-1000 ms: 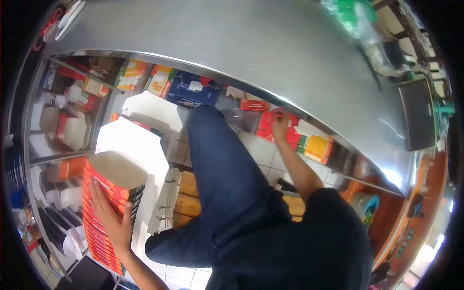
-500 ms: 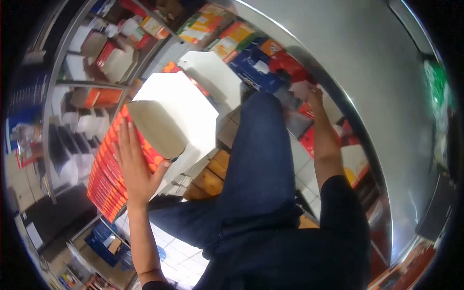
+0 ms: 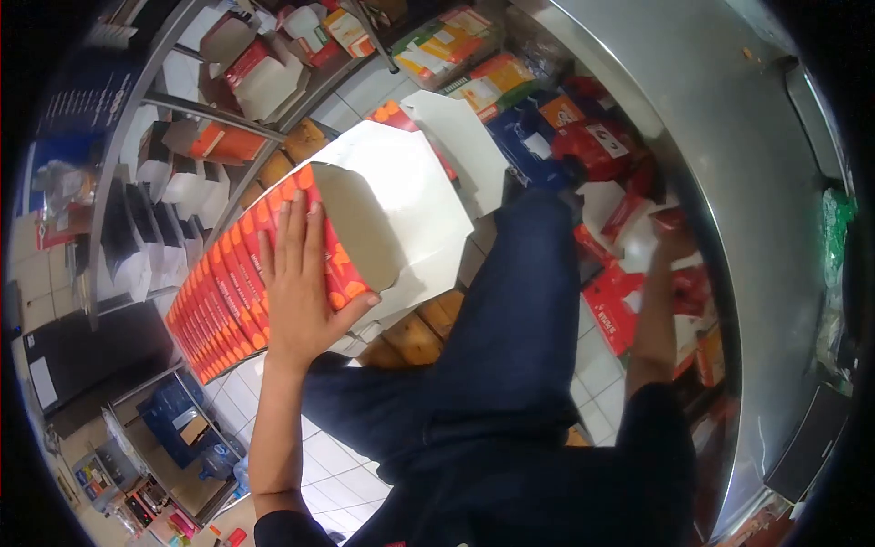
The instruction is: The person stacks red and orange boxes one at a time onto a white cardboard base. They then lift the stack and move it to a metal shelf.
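Observation:
A long row of nested red-and-orange cardboard boxes (image 3: 228,296) leans at the left, with a white open lid flap (image 3: 410,173) at its near end. My left hand (image 3: 305,296) lies flat against the side of the end box, fingers stretched out and thumb at the lower rim. Under the metal counter, my right hand (image 3: 673,239) reaches among red-and-white folded cartons (image 3: 615,305). Motion smears its fingers, and a red piece overlaps them in this view. Near it lies a red plastic bag (image 3: 592,150).
A steel counter (image 3: 656,100) curves along the right above the low storage. Blue (image 3: 519,141) and yellow-green packages (image 3: 447,46) stand at the back. A metal shelf (image 3: 219,117) on the left holds more open boxes. My bent leg (image 3: 510,301) is between the two sides.
My right hand has shifted down and right among the red cartons. My left hand stays flat on the boxes while the whole view has shifted.

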`<state>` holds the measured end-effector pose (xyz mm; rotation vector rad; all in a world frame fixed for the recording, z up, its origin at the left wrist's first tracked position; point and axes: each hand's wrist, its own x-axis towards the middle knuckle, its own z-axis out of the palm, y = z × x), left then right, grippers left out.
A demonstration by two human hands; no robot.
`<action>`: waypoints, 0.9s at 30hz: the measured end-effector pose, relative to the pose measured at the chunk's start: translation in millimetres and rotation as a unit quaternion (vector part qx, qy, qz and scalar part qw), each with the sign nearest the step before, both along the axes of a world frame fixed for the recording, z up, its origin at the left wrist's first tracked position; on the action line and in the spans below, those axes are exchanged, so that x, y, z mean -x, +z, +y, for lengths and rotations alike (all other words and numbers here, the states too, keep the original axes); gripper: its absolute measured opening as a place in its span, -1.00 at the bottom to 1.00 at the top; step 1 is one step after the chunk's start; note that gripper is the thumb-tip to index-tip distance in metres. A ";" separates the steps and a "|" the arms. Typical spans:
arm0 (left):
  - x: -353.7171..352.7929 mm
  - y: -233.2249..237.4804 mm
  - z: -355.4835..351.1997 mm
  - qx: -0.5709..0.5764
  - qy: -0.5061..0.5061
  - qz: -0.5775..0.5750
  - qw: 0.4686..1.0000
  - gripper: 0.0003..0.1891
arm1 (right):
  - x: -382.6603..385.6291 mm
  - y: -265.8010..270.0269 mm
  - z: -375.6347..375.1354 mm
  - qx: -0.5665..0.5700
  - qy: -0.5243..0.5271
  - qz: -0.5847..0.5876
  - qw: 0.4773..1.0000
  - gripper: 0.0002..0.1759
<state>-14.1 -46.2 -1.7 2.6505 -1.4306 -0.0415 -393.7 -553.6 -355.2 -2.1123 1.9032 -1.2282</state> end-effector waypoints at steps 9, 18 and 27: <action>1.6 0.2 5.1 0.046 0.003 -0.003 0.999 0.13 | -104.6 216.0 134.3 -0.124 0.372 -0.124 0.912 -0.43; 0.4 -7.7 14.2 0.096 0.006 -0.011 0.995 0.14 | -292.9 305.2 297.8 -0.312 0.498 -0.465 0.662 -0.73; 1.2 -4.8 18.0 0.097 -0.021 -0.022 0.995 0.00 | -317.2 302.8 339.9 -0.484 0.561 -0.358 0.568 -0.76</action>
